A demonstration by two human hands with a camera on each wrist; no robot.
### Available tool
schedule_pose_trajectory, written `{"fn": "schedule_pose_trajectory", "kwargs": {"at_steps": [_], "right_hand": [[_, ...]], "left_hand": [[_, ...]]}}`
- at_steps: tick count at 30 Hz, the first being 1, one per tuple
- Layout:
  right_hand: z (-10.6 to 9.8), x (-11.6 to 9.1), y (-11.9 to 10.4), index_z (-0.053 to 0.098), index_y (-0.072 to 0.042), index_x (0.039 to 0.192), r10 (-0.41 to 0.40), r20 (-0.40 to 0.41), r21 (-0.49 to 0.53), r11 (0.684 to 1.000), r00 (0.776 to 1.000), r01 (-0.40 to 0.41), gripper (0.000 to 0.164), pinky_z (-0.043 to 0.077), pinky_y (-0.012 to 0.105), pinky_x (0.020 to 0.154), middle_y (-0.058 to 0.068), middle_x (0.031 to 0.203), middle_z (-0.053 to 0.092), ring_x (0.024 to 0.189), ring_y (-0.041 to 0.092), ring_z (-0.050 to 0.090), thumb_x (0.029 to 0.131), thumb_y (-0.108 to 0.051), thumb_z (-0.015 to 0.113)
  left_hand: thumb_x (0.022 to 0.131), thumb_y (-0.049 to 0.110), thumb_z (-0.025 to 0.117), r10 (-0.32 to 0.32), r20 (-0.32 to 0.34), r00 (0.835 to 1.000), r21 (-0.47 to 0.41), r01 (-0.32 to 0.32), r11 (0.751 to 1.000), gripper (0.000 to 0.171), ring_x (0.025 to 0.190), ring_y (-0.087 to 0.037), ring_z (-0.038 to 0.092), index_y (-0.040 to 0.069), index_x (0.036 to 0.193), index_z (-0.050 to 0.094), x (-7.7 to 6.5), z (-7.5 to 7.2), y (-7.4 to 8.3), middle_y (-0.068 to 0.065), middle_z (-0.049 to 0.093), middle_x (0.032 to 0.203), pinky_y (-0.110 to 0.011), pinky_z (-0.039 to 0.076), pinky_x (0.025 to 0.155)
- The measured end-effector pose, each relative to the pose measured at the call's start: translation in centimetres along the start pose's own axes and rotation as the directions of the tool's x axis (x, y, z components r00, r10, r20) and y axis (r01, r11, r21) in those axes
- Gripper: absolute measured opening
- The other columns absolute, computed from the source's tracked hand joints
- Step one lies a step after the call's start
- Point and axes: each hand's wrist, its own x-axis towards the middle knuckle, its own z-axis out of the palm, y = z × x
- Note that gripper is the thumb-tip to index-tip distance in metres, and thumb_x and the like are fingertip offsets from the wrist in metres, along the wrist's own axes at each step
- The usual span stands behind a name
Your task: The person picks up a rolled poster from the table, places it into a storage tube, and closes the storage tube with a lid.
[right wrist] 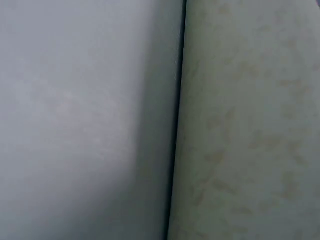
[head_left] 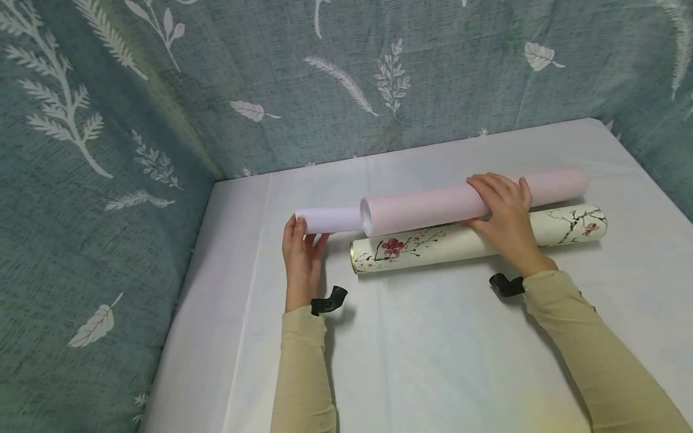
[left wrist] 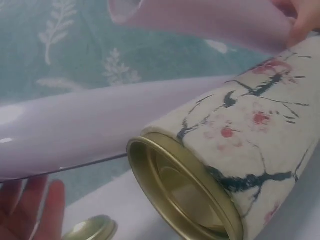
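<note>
My left hand holds the left end of a lavender paper roll, thumb on the near side. A wider pink paper roll lies to the right, its hollow end facing left, and my right hand grips it from above. The lavender roll runs up to and behind that hollow end; in the left wrist view the pink roll looks raised above it. Just in front lies a cream cardboard tube with plum-blossom branches. Its gold-rimmed end is uncapped and looks hollow.
A gold lid lies near the tube's mouth in the left wrist view. All sits on a white-covered table. Green leaf-patterned cloth hangs behind and at both sides. The right wrist view is filled by the cream tube and white cloth.
</note>
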Motion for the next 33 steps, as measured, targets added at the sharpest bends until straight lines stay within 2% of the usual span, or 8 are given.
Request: {"fn": "schedule_pose_trajectory", "kwargs": {"at_steps": [6,12,15,20,23,28,33], "right_hand": [[0.6,0.5,0.6,0.054,-0.013,0.121,-0.010,-0.008,-0.033,0.999,1.000,0.010,0.072,0.003,0.050,0.102,0.006,0.124,0.050,0.119,0.025,0.036,0.055,-0.012,0.085],[0.7,1.0,1.1,0.054,-0.014,0.121,-0.007,0.020,-0.056,0.998,1.000,0.008,0.071,0.002,0.047,0.103,0.006,0.124,0.050,0.118,0.025,0.036,0.057,-0.013,0.084],[0.7,1.1,1.1,0.055,-0.014,0.120,0.011,0.033,-0.053,0.999,0.999,-0.009,0.070,0.001,0.046,0.103,0.006,0.123,0.050,0.117,0.026,0.037,0.057,-0.011,0.084],[0.9,1.3,1.0,0.054,-0.015,0.121,0.023,0.055,-0.055,0.998,0.998,-0.020,0.070,0.001,0.046,0.103,0.005,0.123,0.050,0.118,0.025,0.037,0.057,-0.013,0.084],[1.0,1.6,0.9,0.053,-0.016,0.122,0.018,0.066,-0.061,0.998,0.998,-0.014,0.071,0.001,0.047,0.103,0.004,0.124,0.049,0.119,0.024,0.036,0.058,-0.015,0.084],[1.0,1.7,0.8,0.053,-0.016,0.122,0.021,0.071,-0.058,0.998,0.997,-0.017,0.070,0.000,0.046,0.103,0.005,0.125,0.049,0.119,0.024,0.035,0.059,-0.016,0.083],[1.0,1.5,1.0,0.053,-0.015,0.122,0.017,0.073,-0.064,0.998,0.997,-0.012,0.071,0.002,0.048,0.103,0.005,0.124,0.049,0.119,0.024,0.035,0.058,-0.017,0.084]], "left_hand": [[0.085,0.023,0.062,0.074,-0.032,0.997,-0.078,-0.077,0.994,0.042,0.093,-0.020,0.050,0.007,0.121,0.047,0.2,-0.2,0.2,-0.007,0.050,0.106,-0.033,0.045,0.077],[0.081,0.012,0.066,0.088,0.029,0.996,-0.047,-0.087,0.995,0.041,0.091,-0.018,0.053,0.002,0.117,0.048,0.0,0.1,0.0,-0.009,0.052,0.105,-0.030,0.045,0.082],[0.084,0.013,0.063,0.078,0.088,0.993,-0.078,-0.071,0.994,0.039,0.094,-0.020,0.053,0.006,0.118,0.045,-0.1,0.2,-0.3,-0.010,0.050,0.107,-0.037,0.045,0.085],[0.090,0.022,0.054,0.072,0.156,0.985,-0.205,-0.039,0.978,0.033,0.098,-0.025,0.049,0.012,0.118,0.043,0.1,0.3,-0.7,-0.009,0.046,0.109,-0.054,0.036,0.090],[0.090,0.027,0.053,0.065,0.134,0.989,-0.244,-0.031,0.969,0.030,0.100,-0.025,0.047,0.011,0.114,0.046,0.2,0.3,-0.8,-0.008,0.046,0.109,-0.056,0.034,0.090],[0.087,0.031,0.057,0.059,0.084,0.995,-0.244,-0.037,0.969,0.035,0.101,-0.025,0.047,0.008,0.112,0.049,0.2,0.4,-0.8,-0.009,0.047,0.108,-0.052,0.036,0.091],[0.084,0.033,0.061,0.045,0.079,0.996,-0.215,-0.027,0.976,0.041,0.096,-0.022,0.047,0.007,0.112,0.048,0.2,0.5,-1.0,-0.008,0.048,0.106,-0.045,0.039,0.088]]}}
